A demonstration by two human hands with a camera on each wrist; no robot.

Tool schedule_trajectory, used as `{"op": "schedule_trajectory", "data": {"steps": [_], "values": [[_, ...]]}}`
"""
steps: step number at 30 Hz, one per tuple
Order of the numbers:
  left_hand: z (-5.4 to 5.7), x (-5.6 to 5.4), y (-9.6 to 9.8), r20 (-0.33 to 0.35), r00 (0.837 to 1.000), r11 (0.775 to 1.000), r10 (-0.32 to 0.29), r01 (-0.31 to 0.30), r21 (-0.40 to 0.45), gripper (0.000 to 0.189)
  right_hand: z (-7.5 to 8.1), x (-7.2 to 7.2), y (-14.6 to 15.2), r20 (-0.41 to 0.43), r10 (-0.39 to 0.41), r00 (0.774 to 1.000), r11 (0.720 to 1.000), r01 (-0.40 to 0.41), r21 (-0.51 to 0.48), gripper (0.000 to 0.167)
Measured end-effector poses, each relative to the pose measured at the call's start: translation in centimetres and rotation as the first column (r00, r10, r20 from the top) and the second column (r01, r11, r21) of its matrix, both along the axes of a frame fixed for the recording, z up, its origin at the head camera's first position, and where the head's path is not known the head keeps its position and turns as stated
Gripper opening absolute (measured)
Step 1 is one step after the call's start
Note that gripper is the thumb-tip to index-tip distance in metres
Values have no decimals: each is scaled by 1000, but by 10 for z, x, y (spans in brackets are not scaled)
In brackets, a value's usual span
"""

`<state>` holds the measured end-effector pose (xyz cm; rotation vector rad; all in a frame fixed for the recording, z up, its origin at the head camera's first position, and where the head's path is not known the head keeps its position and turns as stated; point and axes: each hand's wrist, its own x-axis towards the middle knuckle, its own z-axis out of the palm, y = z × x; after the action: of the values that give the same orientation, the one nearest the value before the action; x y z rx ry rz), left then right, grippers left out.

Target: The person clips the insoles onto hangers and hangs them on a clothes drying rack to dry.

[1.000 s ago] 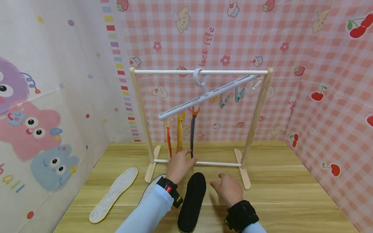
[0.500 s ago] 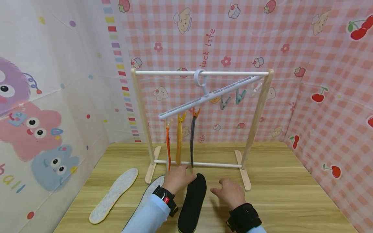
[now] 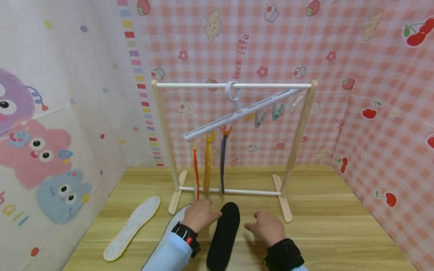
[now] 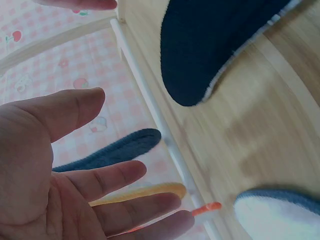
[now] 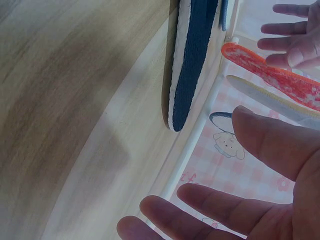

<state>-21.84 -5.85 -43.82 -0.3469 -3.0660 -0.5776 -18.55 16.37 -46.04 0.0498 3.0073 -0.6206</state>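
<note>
My left hand [image 3: 200, 216] hovers low, between the black insole [image 3: 223, 237] and a grey insole with a dark edge [image 3: 178, 216], partly hidden by my wrist. Its fingers are spread and hold nothing, as the left wrist view shows. My right hand [image 3: 268, 227] is right of the black insole, fingers extended, holding nothing. Three insoles, orange [image 3: 196, 169], yellow [image 3: 207, 165] and dark grey [image 3: 222, 165], hang edge-on from clips under the left half of a pale blue hanger [image 3: 217, 124]. The hanger tilts down to the left.
A wooden rack [image 3: 300, 131] with a white top bar [image 3: 190, 84] and a lower bar [image 3: 254, 191] carries the hanger. Spare clips [image 3: 278, 111] hang on the right half. Another grey insole [image 3: 133, 227] with a yellow edge lies on the table at left.
My left hand has moved down and toward me, away from the lower parts of the hanging insoles, which now show fully. My right hand has stayed almost still.
</note>
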Motion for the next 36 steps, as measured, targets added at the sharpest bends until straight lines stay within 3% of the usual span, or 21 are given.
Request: {"op": "schedule_trajectory", "data": {"steps": [20, 27, 31, 36], "values": [[-10, 0, -55, 4, 998, 998, 63, -63, -7, 44, 1, 7, -1, 6, 2, 1000, 1000, -2, 5, 50], [-5, -3, -74, 41, 994, 995, 100, -99, -16, 36, 0, 8, -1, 2, 11, 1000, 1000, -11, 20, 50], [-1, -2, -84, 32, 992, 993, 119, -119, -16, 40, 0, 8, -1, -6, 13, 1000, 999, -13, 30, 50], [3, -2, -97, 68, 984, 986, 164, -163, -12, 40, 0, 8, 0, 9, 17, 1000, 999, -17, 45, 49]]}}
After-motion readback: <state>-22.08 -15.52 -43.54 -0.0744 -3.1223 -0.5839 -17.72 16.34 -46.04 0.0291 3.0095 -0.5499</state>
